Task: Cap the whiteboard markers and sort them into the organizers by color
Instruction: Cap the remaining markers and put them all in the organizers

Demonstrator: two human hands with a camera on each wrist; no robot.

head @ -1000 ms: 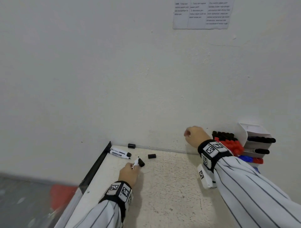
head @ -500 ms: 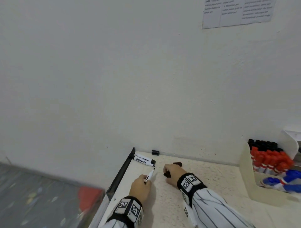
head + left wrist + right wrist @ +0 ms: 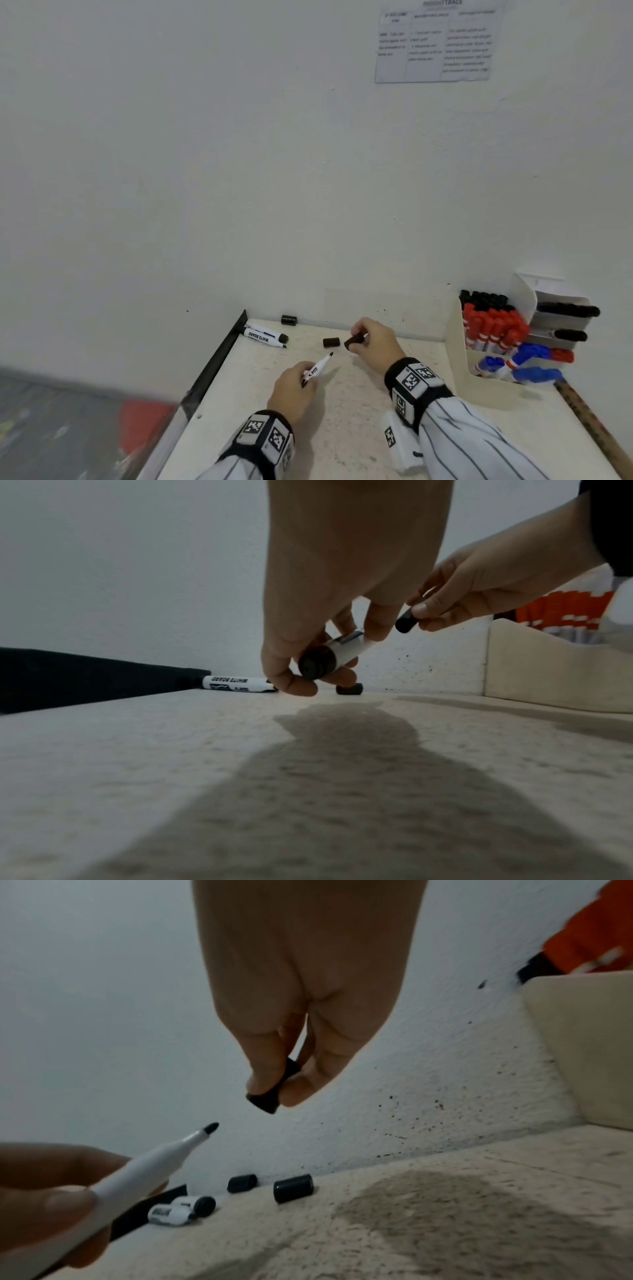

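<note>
My left hand [image 3: 294, 387] grips an uncapped black whiteboard marker [image 3: 317, 368], its tip pointing up and right toward my right hand [image 3: 371, 344]. That hand pinches a black cap [image 3: 354, 341] just above the table; the same cap [image 3: 272, 1093] hangs a short way from the marker's tip [image 3: 209, 1127]. Two more black markers [image 3: 265, 335] lie at the table's back left corner. Loose black caps lie at the wall [image 3: 288, 320] and beside my right hand [image 3: 331, 342]. The cream organizer [image 3: 455, 346] at the right holds black, red and blue markers.
A black rail [image 3: 219, 356] runs along the table's left edge, with floor and a red object [image 3: 144, 425] below it. A white box [image 3: 555, 318] with black markers stands behind the organizer. A paper sheet [image 3: 435, 44] hangs on the wall.
My right hand came from the organizer to the table's middle and picked up a black cap. My left hand turned its marker so the bare tip points at the cap.
</note>
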